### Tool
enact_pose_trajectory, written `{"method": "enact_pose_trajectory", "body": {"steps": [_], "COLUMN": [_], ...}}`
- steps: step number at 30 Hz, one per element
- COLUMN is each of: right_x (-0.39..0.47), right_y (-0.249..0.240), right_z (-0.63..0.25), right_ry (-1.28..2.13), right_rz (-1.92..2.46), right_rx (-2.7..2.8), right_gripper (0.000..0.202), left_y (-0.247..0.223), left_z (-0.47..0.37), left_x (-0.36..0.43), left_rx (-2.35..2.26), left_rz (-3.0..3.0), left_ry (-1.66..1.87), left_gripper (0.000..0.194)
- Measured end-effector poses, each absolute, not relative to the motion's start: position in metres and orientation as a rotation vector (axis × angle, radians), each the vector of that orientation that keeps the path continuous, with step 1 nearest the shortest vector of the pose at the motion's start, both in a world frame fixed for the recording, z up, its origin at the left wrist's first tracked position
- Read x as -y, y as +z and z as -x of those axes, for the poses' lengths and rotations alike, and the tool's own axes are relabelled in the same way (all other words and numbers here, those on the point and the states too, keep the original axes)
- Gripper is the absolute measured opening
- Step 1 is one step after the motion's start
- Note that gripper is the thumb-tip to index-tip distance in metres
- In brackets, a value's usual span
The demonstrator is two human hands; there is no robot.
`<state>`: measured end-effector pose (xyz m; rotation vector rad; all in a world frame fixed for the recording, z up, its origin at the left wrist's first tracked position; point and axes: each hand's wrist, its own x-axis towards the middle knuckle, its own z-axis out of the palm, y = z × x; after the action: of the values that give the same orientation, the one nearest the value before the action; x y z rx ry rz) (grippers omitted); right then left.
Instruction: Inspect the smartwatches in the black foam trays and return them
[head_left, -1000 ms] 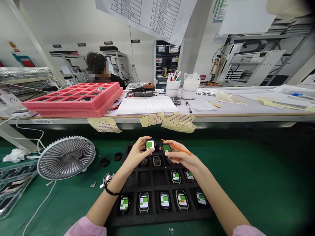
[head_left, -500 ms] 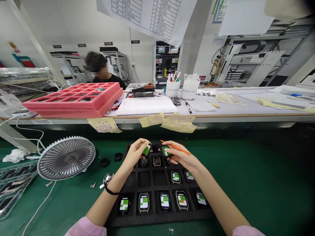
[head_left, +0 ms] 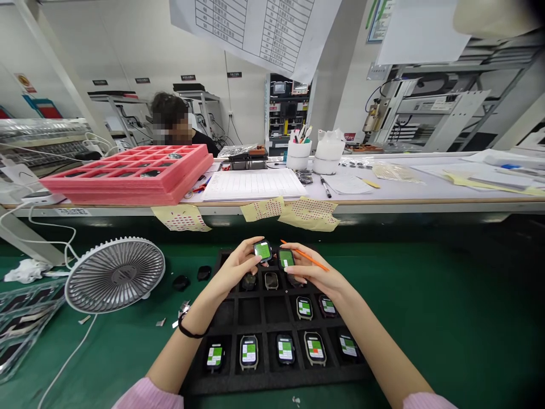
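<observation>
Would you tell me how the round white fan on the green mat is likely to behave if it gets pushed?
The fan looks light, a thin open grille, so it would probably slide easily. It leans tilted, so it may tip. Its white cable could drag.

Watch screens (head_left: 263,250): green and white, print too small to read.
Black foam tray (head_left: 272,375): far row hidden behind the left hand (head_left: 232,270) and right hand (head_left: 313,272).
Hanging chart (head_left: 259,31): top cut off by the edge above the tray.
Clear trays (head_left: 19,324): cut off at the left edge, left of the foam tray.
</observation>
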<state>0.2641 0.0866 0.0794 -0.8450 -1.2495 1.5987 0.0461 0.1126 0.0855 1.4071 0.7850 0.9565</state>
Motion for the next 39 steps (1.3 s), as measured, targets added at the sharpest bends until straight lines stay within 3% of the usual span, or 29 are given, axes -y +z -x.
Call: {"method": "enact_pose_trajectory", "body": {"steps": [10,20,26,39], "right_x": [-0.086,-0.089,-0.087,-0.087], "right_y": [0.077,0.072,0.074,0.074], "right_z": [-0.262,-0.264,-0.264,-0.261], "right_ry": [1.472,1.522,1.48,1.46], "right_rz": [0.945,0.894,0.923,0.983], "right_rx": [1.186,1.27,1.249,1.232], "right_gripper": [0.028,0.044,0.031,0.03], "left_y": [0.093,0.1,0.101,0.096], "left_z": [-0.053,-0.054,-0.052,-0.053], "left_x": [-0.107,-0.103,-0.103,-0.105], "left_rx": [-1.022,-1.13,-1.094,-0.972], "left_rz": [-1.345,-1.393,-1.353,-1.42], "left_ry": [1.007,0.971,0.95,0.944], "left_gripper": [0.038,0.035,0.039,0.037]}}
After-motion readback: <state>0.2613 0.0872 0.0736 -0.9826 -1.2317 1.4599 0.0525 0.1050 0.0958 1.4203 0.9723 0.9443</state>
